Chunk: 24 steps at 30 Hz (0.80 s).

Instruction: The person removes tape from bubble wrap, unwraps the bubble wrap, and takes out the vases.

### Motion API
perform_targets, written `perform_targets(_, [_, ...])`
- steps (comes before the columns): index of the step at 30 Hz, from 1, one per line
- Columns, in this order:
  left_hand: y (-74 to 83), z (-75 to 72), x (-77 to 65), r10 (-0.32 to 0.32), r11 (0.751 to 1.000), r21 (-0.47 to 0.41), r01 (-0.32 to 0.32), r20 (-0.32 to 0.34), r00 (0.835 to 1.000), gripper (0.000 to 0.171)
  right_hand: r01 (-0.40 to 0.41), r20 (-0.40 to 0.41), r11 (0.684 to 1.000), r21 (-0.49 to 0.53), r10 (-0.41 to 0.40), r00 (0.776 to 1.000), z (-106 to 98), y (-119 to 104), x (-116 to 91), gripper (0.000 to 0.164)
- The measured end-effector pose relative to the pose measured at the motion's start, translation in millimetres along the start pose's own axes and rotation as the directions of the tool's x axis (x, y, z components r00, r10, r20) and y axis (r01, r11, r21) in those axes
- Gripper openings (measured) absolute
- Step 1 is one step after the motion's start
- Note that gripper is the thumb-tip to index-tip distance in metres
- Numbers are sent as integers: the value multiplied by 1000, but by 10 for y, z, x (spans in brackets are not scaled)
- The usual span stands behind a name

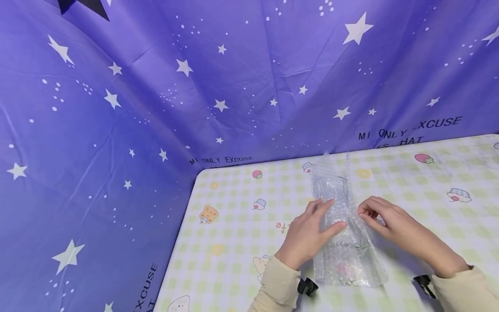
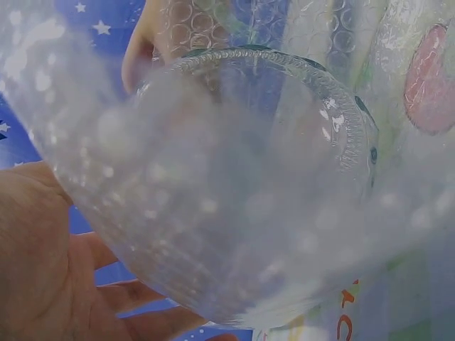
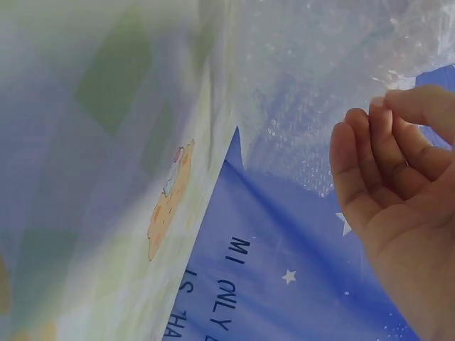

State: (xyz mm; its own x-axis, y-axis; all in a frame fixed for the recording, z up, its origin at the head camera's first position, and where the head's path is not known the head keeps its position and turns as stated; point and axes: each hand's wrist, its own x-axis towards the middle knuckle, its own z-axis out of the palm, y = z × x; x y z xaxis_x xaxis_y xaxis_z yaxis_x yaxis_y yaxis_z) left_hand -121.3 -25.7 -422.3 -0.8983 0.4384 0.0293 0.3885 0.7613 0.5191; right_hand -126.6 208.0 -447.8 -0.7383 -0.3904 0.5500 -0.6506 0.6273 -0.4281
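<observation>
Although transparent bubble wrap (image 1: pixel 352 275) covers the clear glass vessel (image 1: pixel 338 188) on the green-checked tabletop (image 1: pixel 234 234), its ends look unfastened. The left hand (image 1: pixel 309 232) touches it, fingers outstretched; the right hand's (image 1: pixel 397 221) fingers pinch its edge.

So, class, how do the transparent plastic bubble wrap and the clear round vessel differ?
The bubble wrap is dotted with bubbles; the vessel has a ridged band. The wrap has straight edges; the vessel is rounded. The wrap extends past both ends of the vessel. Both are see-through.

Glossy, bumpy plastic bubble wrap (image 1: pixel 348 238)
</observation>
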Motion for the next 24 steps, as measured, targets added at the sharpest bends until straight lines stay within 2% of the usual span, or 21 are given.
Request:
perform_targets(3, [-2, 6, -1, -3, 1000, -2, 3, -1, 1000, 62, 4, -11, 1000, 0, -4, 1000, -17, -11, -4, 26])
perform_targets(8, [-10, 13, 4, -3, 1000, 1, 3, -8, 1000, 62, -36, -21, 999, 17, 36, 999, -99, -83, 27, 17])
perform_targets(15, [10, 19, -6, 1, 1000, -4, -1, -7, 1000, 62, -42, -39, 999, 24, 43, 998, -120, -116, 31, 26])
perform_targets(20, [19, 17, -19, -2, 1000, -5, 2, -18, 1000, 62, -44, -29, 999, 12, 44, 999, -149, -167, 56, 24])
perform_targets(24, [14, 4, -21, 7, 1000, 4, -7, -35, 999, 64, -51, -36, 998, 36, 52, 998, -185, -229, 105, 30])
